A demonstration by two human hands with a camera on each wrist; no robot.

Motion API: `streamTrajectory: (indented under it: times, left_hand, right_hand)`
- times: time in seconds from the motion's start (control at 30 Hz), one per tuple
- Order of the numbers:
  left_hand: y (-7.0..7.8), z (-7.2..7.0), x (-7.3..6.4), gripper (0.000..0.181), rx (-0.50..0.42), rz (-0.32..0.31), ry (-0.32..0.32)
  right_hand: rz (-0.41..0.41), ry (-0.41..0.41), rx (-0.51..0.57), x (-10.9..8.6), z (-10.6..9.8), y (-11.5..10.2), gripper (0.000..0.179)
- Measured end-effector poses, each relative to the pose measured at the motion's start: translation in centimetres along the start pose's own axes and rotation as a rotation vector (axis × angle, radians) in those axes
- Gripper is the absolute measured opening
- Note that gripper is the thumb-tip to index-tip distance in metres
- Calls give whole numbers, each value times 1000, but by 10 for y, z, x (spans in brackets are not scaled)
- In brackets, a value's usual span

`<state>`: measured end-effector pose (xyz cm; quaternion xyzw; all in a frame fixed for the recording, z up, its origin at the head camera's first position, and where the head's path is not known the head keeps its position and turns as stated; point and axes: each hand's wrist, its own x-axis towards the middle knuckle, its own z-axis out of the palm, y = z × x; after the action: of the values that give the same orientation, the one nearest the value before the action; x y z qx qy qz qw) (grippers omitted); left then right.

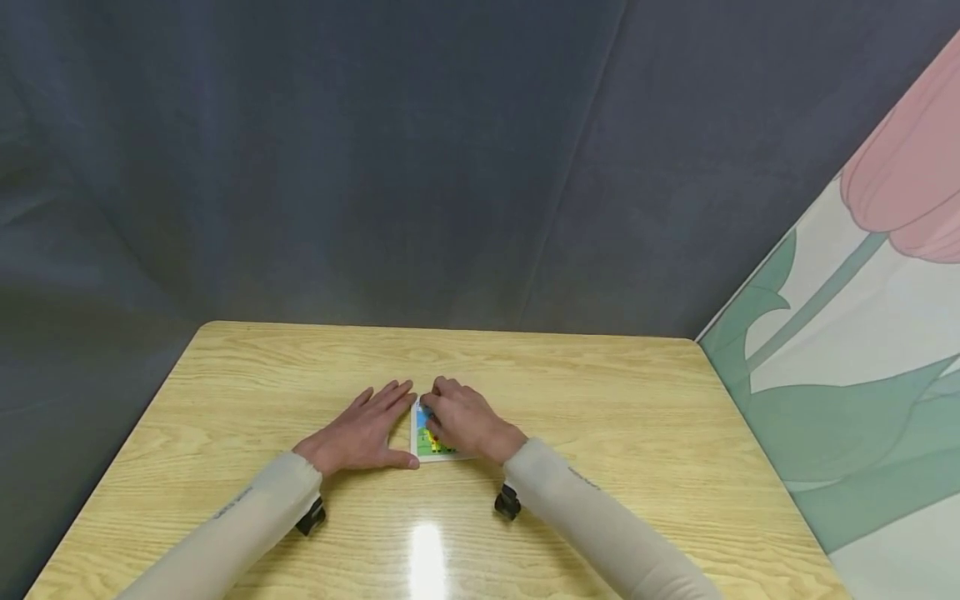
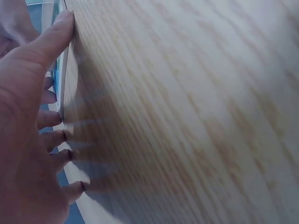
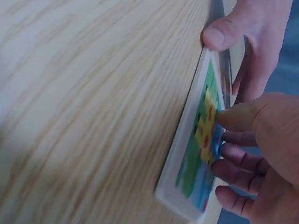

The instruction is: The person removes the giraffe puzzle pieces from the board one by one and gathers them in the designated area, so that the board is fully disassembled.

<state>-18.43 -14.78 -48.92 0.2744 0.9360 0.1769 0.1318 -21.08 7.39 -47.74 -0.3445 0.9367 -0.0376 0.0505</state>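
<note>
A small flat picture board with a white border lies on the table, its picture showing blue, green and a yellow figure with red spots. My left hand spreads along its left edge, palm down, fingers straight and thumb at the near left corner. Over the board's right part, my right hand bends its fingers down. In the right wrist view, the thumb and fingertips of that hand touch the picture face, set apart from each other. The right hand hides the board's far right portion in the head view.
The board lies on a pale wood-grain table. Behind it hangs a dark curtain, and a panel with a pink tulip print stands along the right side. A black wrist camera hangs under the right sleeve.
</note>
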Motion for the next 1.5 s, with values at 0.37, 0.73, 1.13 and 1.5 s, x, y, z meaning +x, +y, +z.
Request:
streamTrajectory:
  times: [0.37, 0.73, 1.13, 1.5]
  left_hand:
    - [1, -3, 2, 108, -29, -15, -34]
    - [1, -2, 3, 106, -10, -8, -41]
    - [0, -1, 2, 109, -37, -19, -24]
    - [1, 0, 3, 109, -40, -30, -24]
  right_hand:
    - [40, -63, 49, 9, -8, -5, 34]
    - [84, -105, 172, 12, -9, -3, 31]
    - [49, -45, 85, 7, -7, -11, 44]
    - [76, -124, 249, 17, -13, -2, 32]
